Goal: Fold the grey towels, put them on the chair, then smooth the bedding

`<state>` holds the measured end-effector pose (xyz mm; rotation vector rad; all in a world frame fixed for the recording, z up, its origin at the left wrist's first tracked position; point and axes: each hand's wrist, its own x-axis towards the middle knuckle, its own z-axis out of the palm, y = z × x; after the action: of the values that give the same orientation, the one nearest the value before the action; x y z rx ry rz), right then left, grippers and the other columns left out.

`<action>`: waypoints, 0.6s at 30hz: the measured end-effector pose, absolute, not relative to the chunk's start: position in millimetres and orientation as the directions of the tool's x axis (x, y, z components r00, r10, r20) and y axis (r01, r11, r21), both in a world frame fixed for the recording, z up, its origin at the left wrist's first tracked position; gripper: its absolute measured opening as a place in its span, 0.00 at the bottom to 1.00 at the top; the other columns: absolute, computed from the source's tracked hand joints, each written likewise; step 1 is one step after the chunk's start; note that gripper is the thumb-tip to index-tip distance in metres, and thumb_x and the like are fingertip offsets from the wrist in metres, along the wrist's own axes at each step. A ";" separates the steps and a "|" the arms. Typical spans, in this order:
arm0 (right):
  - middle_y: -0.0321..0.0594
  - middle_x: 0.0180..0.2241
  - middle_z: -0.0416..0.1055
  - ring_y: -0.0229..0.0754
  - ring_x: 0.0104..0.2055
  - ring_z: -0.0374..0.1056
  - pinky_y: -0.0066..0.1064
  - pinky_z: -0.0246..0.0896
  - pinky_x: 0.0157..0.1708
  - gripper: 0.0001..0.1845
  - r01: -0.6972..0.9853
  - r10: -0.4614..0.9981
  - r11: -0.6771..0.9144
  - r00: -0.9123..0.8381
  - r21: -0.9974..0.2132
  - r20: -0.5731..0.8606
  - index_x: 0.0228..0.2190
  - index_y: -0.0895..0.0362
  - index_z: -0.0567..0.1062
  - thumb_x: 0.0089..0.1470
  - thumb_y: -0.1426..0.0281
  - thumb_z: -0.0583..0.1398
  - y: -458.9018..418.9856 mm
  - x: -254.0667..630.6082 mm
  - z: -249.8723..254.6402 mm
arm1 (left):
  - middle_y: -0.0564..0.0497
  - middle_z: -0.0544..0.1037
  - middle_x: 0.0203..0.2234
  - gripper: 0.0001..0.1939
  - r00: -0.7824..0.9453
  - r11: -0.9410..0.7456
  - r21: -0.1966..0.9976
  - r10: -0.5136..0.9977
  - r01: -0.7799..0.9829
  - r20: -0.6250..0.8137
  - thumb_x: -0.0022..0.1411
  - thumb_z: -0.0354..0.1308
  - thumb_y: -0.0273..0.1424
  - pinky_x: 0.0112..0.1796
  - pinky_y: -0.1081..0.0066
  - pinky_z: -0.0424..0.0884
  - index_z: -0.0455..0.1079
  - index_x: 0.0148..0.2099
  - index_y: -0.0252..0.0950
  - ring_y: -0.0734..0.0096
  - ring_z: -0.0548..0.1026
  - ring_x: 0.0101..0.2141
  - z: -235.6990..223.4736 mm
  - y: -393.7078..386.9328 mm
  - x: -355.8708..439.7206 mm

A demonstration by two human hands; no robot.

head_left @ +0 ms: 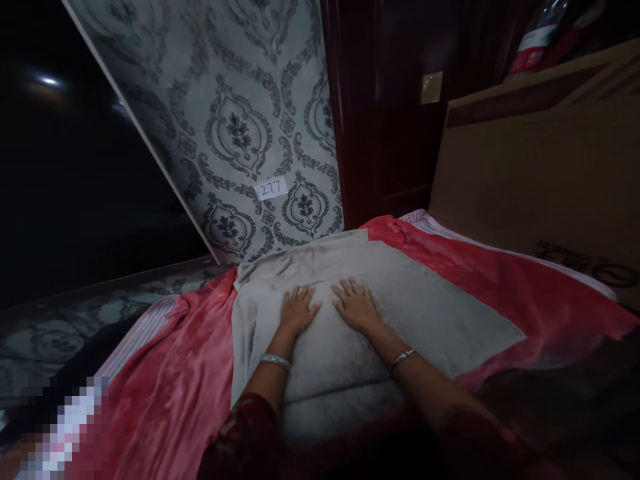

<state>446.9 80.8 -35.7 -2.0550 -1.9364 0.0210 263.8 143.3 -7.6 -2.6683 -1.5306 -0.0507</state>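
My left hand and right hand lie palm down on the grey cloth in the middle of the frame, fingers somewhat spread and pinching nothing, thumbs turned toward each other with a strip of cloth between them. The cloth lies over the red blanket, which shows along both sides. To smooth this well, I would judge it best to keep my palms flat and push outward with light, even pressure, so the layer under me doesn't bunch up too. The creases near the top edge of the cloth, just above my fingertips, seem to need the most care; I'd hold the cloth down with one palm while the other strokes them out toward the corners. Pressing too hard could drag the soft blanket along, since it looks loose and rumpled on the left. Some of this I can't make out: what lies under my palms is covered, and the dark line crossing the cloth at the lower middle could be a fold or a seam. The near edge fades into shadow by my sleeves, a blocky blur hides the lower left corner, and the bottle at the upper right is cut off by the top of the frame. The support beneath the blanket is out of sight.
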 end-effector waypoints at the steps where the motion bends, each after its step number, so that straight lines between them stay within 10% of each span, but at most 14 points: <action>1: 0.42 0.70 0.48 0.53 0.71 0.41 0.54 0.35 0.66 0.29 0.971 0.975 -0.035 0.085 -0.237 0.203 0.67 0.48 0.58 0.67 0.59 0.47 80.4 447.0 -35.3 | 0.50 0.55 0.70 0.32 0.468 -0.466 -0.045 0.882 0.884 0.052 0.71 0.37 0.47 0.66 0.46 0.45 0.53 0.71 0.42 0.54 0.49 0.69 -6.1 145.3 251.3; 11: 0.43 0.70 0.46 0.53 0.72 0.39 0.55 0.35 0.66 0.30 0.970 0.983 -0.039 0.081 -0.239 0.168 0.67 0.50 0.57 0.67 0.60 0.46 74.9 447.3 -29.4 | 0.44 0.49 0.71 0.31 0.068 -0.060 -0.111 0.995 0.992 0.069 0.71 0.37 0.43 0.64 0.39 0.47 0.53 0.71 0.39 0.48 0.42 0.70 17.2 115.2 155.4; 18: 0.47 0.70 0.46 0.54 0.71 0.43 0.54 0.41 0.64 0.31 0.956 0.993 -0.075 0.096 -0.283 0.062 0.68 0.52 0.55 0.68 0.59 0.45 47.3 447.5 -1.4 | 0.42 0.48 0.71 0.31 0.480 -0.480 -0.005 0.875 0.877 0.062 0.71 0.41 0.42 0.66 0.45 0.45 0.52 0.71 0.37 0.54 0.45 0.70 23.2 40.7 242.3</action>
<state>447.5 47.3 -1.4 -2.1236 -1.9449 0.2146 242.3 40.7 23.2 -2.6710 -1.5826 -0.0794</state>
